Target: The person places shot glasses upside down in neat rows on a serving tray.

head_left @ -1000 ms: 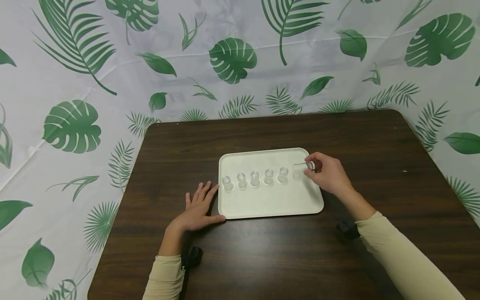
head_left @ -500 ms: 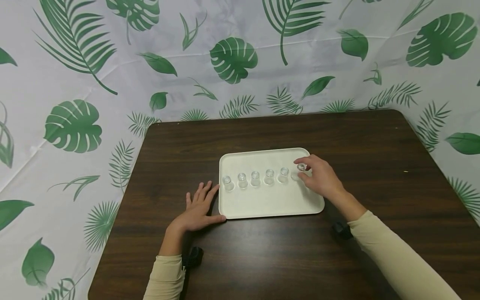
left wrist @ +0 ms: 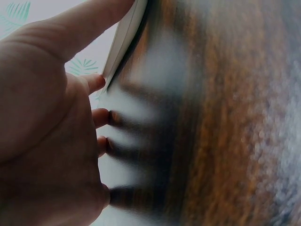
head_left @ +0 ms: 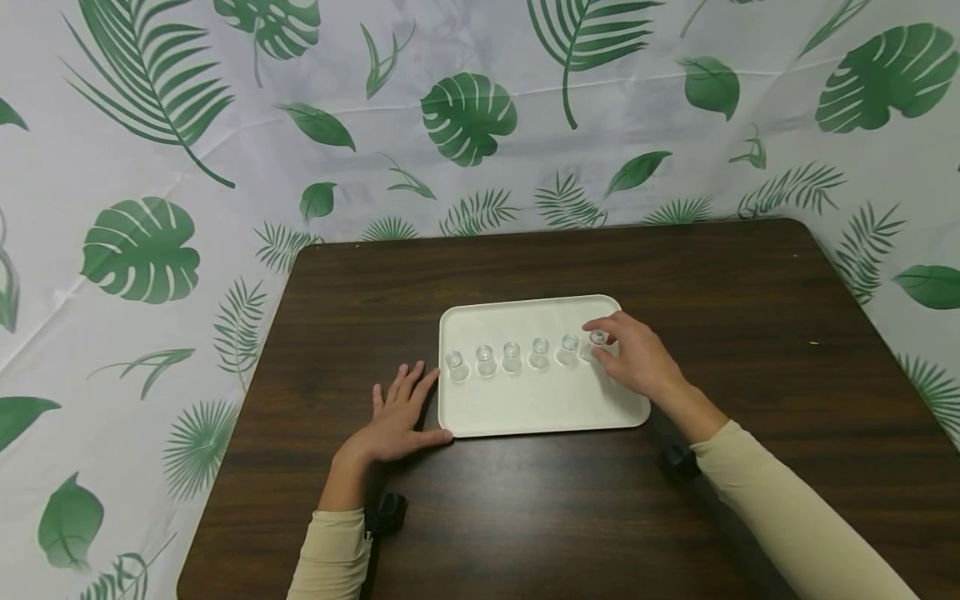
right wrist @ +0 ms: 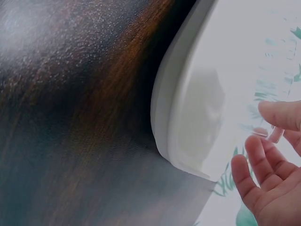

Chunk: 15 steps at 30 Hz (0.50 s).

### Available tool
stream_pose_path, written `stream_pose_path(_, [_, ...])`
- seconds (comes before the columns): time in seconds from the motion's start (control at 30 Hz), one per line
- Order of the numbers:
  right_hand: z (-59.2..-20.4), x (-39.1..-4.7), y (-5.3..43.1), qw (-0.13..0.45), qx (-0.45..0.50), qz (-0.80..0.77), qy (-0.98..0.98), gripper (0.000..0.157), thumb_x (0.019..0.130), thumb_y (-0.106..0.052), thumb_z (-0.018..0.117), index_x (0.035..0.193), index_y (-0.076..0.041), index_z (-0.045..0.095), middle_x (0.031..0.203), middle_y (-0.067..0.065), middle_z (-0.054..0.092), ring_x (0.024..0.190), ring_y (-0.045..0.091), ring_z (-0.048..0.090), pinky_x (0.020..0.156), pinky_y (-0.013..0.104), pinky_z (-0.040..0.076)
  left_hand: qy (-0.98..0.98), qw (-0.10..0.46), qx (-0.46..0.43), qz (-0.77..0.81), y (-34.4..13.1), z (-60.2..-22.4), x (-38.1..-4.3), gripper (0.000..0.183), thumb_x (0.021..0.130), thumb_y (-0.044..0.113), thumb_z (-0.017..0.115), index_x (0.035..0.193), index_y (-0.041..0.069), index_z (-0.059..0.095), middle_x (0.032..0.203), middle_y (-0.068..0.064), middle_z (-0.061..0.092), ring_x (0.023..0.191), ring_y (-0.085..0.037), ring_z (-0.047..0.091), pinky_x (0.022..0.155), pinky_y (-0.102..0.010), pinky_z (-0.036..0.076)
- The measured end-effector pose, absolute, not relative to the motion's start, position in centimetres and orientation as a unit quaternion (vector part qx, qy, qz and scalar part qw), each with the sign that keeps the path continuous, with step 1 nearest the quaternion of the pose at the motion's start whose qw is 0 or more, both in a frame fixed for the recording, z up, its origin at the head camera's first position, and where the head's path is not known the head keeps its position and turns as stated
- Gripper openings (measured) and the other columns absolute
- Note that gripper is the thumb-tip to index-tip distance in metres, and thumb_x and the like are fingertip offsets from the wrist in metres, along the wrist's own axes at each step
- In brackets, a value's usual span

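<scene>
A white rectangular tray (head_left: 540, 408) lies on the table, bearing a row of small clear glasses (head_left: 512, 358). My right hand (head_left: 633, 354) is over the tray's right part. Its thumb and index finger hold the glass (head_left: 597, 337) at the row's right end, near its top. That glass looks upright; its lower part is hard to make out. In the right wrist view, a clear piece shows between thumb and fingers, while the other fingers curve loosely. My left hand (head_left: 393, 425) rests on the table with fingers spread, its thumb touching the tray's front left corner.
The dark wooden table (head_left: 525, 517) extends around the tray. Behind it hangs a white cloth (head_left: 495, 192) printed with green leaves. Black devices (head_left: 388, 512) are worn at both wrists.
My right hand has moved left and turned the end glass from tilted to upright, bringing it down into line with the row. The left hand stays in place.
</scene>
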State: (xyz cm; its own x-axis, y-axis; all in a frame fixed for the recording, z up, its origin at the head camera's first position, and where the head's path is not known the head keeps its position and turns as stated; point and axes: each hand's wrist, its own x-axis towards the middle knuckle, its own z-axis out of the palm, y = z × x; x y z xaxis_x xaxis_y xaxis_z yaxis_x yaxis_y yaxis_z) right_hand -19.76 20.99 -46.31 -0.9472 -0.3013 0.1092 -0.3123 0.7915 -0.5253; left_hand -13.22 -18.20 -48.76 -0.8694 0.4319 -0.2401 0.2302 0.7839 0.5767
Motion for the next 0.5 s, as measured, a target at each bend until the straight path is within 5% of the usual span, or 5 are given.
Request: stream_pose_path(0.5, [-46.69, -19.78, 20.88, 0.007, 0.15, 0.277, -0.949, 0.036, 0.088, -0.007, 0.072, 0.123, -0.009, 0.067, 0.11, 0.011, 0.062, 0.088, 0.027, 0.059, 0.072, 0.043, 0.048, 0.928, 0.181, 0.18, 0.273, -18.24, -48.93, -13.31, 0.099, 0.086, 0.055, 0.069, 0.159, 0.016, 0.015, 0.163, -0.017, 0.005, 0.148, -0.039, -0.007, 0.104, -0.072, -0.009])
